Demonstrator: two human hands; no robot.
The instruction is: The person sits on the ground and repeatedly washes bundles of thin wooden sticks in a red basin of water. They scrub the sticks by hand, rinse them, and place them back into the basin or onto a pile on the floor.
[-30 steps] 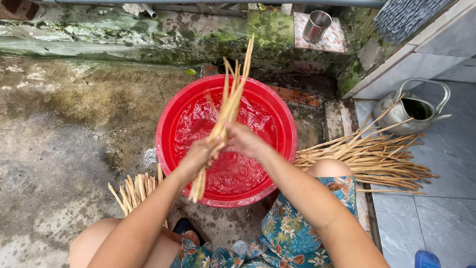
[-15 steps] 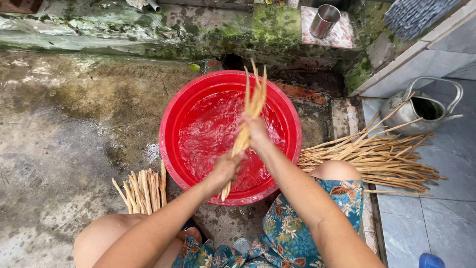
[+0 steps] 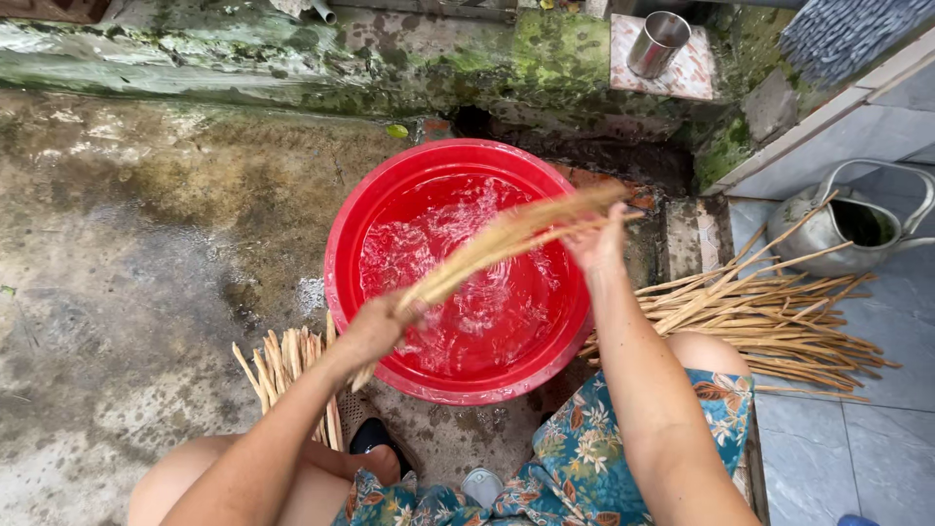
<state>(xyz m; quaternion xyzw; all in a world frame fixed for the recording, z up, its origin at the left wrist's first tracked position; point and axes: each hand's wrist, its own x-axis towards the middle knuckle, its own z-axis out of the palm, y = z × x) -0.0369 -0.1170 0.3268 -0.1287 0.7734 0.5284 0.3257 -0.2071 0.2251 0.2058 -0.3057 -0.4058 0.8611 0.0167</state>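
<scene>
Sticks [image 3: 497, 248] gripped between both hands over basin [image 3: 341, 253].

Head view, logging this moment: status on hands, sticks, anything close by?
Left hand and right hand grip the stick bundle at opposite ends, over the red basin. More loose sticks lie right of it.

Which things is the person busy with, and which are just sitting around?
In use: left hand and right hand holding a bundle of sticks over the red basin of water.

Lying about: stick pile, small stick bunch, kettle, metal cup.
</scene>
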